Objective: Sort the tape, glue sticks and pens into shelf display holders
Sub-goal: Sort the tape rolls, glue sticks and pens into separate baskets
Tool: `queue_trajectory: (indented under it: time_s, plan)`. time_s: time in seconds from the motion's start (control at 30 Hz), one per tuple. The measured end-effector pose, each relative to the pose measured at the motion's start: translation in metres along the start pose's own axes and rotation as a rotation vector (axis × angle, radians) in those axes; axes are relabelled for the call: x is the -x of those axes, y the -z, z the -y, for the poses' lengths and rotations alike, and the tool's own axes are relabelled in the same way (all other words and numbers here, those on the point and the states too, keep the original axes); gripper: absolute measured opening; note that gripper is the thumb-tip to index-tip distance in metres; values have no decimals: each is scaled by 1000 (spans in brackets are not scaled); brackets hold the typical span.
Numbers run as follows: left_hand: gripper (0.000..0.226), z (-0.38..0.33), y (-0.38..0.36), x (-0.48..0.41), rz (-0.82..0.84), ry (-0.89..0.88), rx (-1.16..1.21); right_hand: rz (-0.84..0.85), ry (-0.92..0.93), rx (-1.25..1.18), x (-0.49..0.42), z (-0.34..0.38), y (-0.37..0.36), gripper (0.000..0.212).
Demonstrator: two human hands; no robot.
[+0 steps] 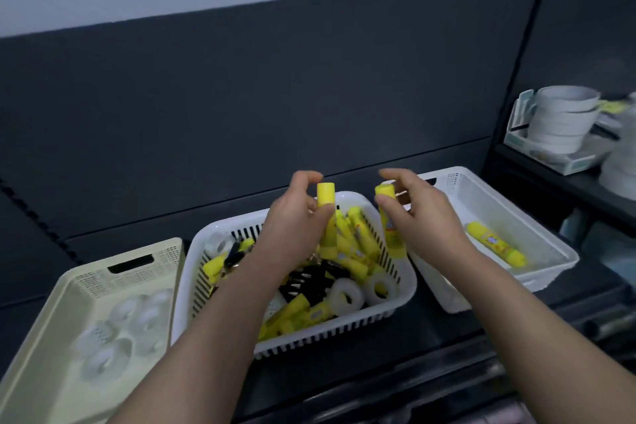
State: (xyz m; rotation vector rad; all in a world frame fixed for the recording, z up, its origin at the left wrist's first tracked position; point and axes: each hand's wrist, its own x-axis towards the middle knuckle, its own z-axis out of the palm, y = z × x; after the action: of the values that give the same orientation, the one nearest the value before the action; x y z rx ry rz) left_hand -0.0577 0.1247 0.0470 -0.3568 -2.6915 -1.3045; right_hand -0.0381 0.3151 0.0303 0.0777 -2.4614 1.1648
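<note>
A white slotted basket [220, 234] in the middle holds a mix of yellow glue sticks, clear tape rolls [345, 296] and black pens [306, 280]. Above it my left hand [296, 217] grips an upright yellow glue stick [326, 196]. My right hand [418, 210] grips another yellow glue stick [387, 191] over the gap between the middle basket and the white basket [537, 237] on the right, where one glue stick [495, 244] lies. A cream basket [69, 286] on the left holds several clear tape rolls [103, 358].
All three baskets sit on a dark shelf with a dark back panel [275, 96]. On the neighbouring shelf to the right stands a stack of white tape rolls [561, 120] in a pale box. The shelf's front edge runs below the baskets.
</note>
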Motion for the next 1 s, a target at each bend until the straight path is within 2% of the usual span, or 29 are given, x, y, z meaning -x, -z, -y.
queue_trajectory:
  time_s: [0.1, 0.17, 0.23, 0.3, 0.4, 0.5, 0.67, 0.73, 0.87, 1.0]
  plan:
    - [30, -29, -43, -11, 12, -1, 71, 51, -54, 295, -16, -45, 39, 22]
    - [27, -46, -75, -18, 17, -9, 70, 172, -143, 525, -26, -81, 57, 20]
    - [26, -60, -106, -23, 56, -18, 33, 300, -228, 593, -29, -112, 66, 19]
    - [27, -68, -136, -27, 101, -16, -79, 390, -280, 599, -30, -135, 71, 20]
    - [35, -65, -173, -33, 123, -25, -391, 504, -260, 631, -32, -157, 75, 23]
    - [38, -62, -194, -36, 146, -1, -555, 456, -186, 603, -34, -169, 78, 30]
    - [38, -66, -207, -36, 208, -64, -791, 316, -13, 620, -36, -167, 85, 26]
    - [34, -63, -205, -38, 198, -77, -776, 303, 48, 642, -36, -162, 83, 26]
    - [32, -53, -171, -37, 71, -3, -545, 298, 141, 612, -38, -146, 67, 27]
    - [24, -28, -105, -23, -82, 100, -615, 292, 201, 549, -37, -113, 43, 28]
